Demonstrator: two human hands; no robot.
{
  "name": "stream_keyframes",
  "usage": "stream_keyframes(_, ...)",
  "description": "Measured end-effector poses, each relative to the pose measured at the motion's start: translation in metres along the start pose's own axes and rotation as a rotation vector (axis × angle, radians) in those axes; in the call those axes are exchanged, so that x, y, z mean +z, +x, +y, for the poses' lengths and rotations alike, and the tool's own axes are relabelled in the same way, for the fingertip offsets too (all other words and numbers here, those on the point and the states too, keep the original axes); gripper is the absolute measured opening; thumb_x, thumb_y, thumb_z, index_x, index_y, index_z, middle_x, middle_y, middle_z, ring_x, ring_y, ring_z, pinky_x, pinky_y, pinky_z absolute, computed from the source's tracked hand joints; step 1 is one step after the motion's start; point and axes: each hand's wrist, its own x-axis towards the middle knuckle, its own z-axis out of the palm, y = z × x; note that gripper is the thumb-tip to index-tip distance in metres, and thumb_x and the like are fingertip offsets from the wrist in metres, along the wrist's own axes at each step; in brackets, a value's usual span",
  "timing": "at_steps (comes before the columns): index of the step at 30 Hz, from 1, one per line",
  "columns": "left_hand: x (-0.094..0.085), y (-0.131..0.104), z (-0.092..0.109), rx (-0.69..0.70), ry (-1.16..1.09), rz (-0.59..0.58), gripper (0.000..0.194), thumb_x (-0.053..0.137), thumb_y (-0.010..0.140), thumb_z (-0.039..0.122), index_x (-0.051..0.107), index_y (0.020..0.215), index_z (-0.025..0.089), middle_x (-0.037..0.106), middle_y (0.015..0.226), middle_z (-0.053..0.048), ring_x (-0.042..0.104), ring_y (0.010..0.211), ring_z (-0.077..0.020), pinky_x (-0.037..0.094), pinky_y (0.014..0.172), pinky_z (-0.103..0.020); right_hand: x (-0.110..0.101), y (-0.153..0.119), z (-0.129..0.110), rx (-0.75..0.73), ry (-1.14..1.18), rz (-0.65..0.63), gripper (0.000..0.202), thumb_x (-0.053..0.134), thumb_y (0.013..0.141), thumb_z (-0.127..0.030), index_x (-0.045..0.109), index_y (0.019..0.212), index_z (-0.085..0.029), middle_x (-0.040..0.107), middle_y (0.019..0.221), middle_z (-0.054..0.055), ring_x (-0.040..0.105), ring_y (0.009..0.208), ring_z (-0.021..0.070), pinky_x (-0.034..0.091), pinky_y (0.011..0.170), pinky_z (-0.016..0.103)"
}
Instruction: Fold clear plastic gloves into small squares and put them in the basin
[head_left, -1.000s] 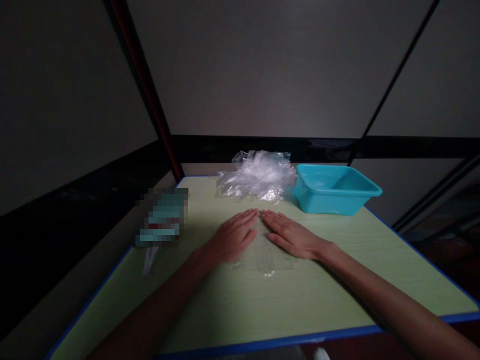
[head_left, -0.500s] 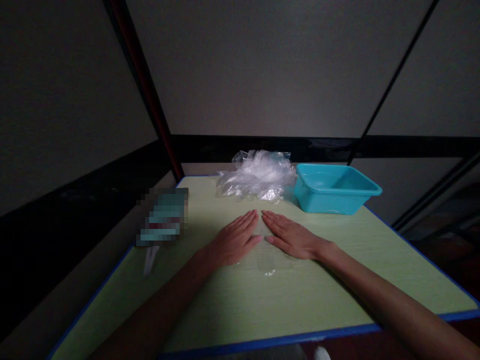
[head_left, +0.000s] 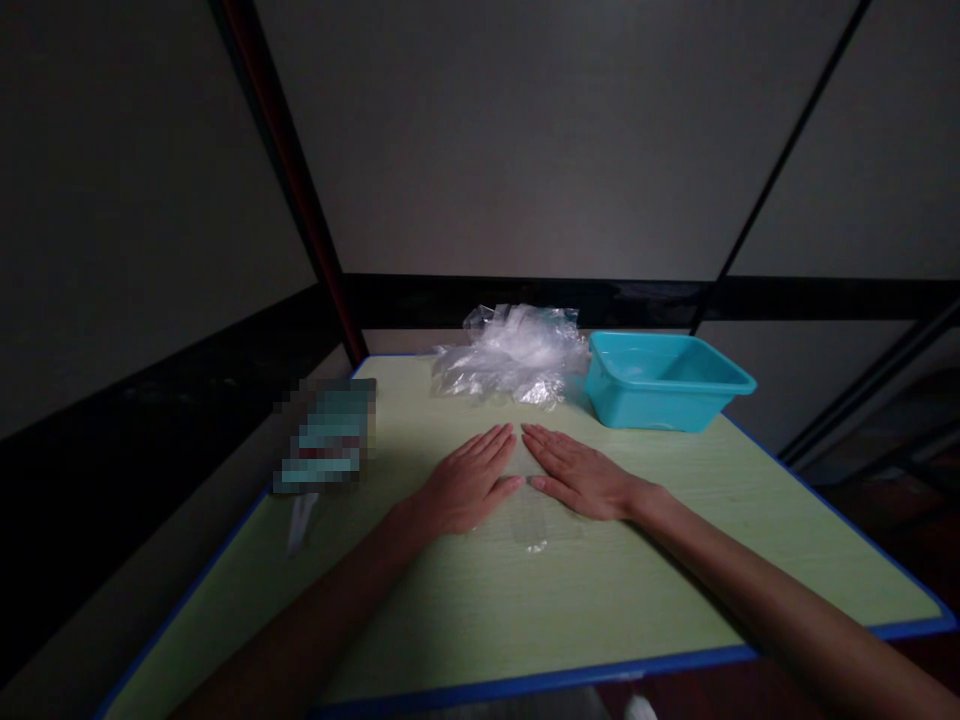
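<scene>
A clear plastic bag (head_left: 531,525) lies flat on the light green table (head_left: 525,620), its outline faint against the top. My left hand (head_left: 472,480) rests palm down on the bag's left part, fingers straight and pointing forward. On the right part, my right hand (head_left: 581,472) lies flat in the same way. The thumbs and fingertips of both hands come close together, with a narrow gap between them. Much of the bag is hidden beneath the palms.
Behind my hands lies a heap of crumpled clear plastic bags (head_left: 517,355). A turquoise plastic basin (head_left: 652,405) stands at the back right. A blurred-out object (head_left: 326,440) sits at the left edge, a pale strip (head_left: 301,522) below it. Walls enclose the table's back and left.
Both hands stay flat on the bag in nearly the same place. The whole view has shifted very slightly; nothing is picked up or let go.
</scene>
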Motion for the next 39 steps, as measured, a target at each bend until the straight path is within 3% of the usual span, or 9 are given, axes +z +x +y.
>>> stream_keyframes(18,-0.003,-0.002,0.002,0.017,-0.035,-0.012,0.070,0.035,0.078,0.057,0.027,0.130,0.011,0.024,0.138,-0.013,0.017,0.128,-0.0234,0.018,0.104,-0.037,0.001,0.000,-0.002,-0.008,0.011,0.019,0.077,0.028,0.080,-0.059,0.016,0.135,-0.006,0.013,0.140,0.015,0.012,0.128,0.0229,0.014,0.105,0.038)
stream_keyframes(23,-0.007,-0.002,0.001,-0.010,-0.080,-0.036,0.077,0.041,0.074,0.058,0.025,0.131,0.010,0.021,0.138,-0.015,0.016,0.128,-0.0236,0.020,0.103,-0.037,-0.010,-0.002,0.000,0.009,0.177,0.007,0.072,0.025,0.083,-0.056,0.012,0.135,-0.009,0.011,0.140,0.013,0.010,0.129,0.0207,0.013,0.105,0.039)
stream_keyframes(27,-0.015,-0.001,0.008,-0.013,-0.075,-0.001,0.069,0.041,0.078,0.051,0.024,0.131,0.009,0.022,0.138,-0.014,0.016,0.128,-0.0212,0.018,0.104,-0.036,-0.021,-0.005,0.001,0.058,0.305,0.029,0.062,0.018,0.087,-0.049,0.014,0.135,-0.010,0.014,0.140,0.010,0.010,0.129,0.0187,0.012,0.105,0.039)
stream_keyframes(33,-0.013,0.003,0.028,-0.023,-0.041,0.012,0.053,0.030,0.085,0.038,0.027,0.128,0.007,0.026,0.137,-0.015,0.019,0.127,-0.0186,0.019,0.103,-0.032,-0.015,-0.004,0.004,-0.053,0.208,0.045,0.054,0.019,0.089,-0.041,0.022,0.134,-0.010,0.021,0.139,0.009,0.017,0.128,0.0173,0.017,0.105,0.037)
stream_keyframes(39,-0.002,0.002,0.028,-0.004,-0.013,-0.045,0.057,0.030,0.085,0.040,0.024,0.129,0.004,0.023,0.137,-0.017,0.016,0.128,-0.0202,0.017,0.104,-0.031,-0.004,-0.004,0.009,-0.071,0.047,0.001,0.056,0.023,0.089,-0.040,0.016,0.135,-0.009,0.014,0.141,0.009,0.011,0.129,0.0188,0.015,0.106,0.037)
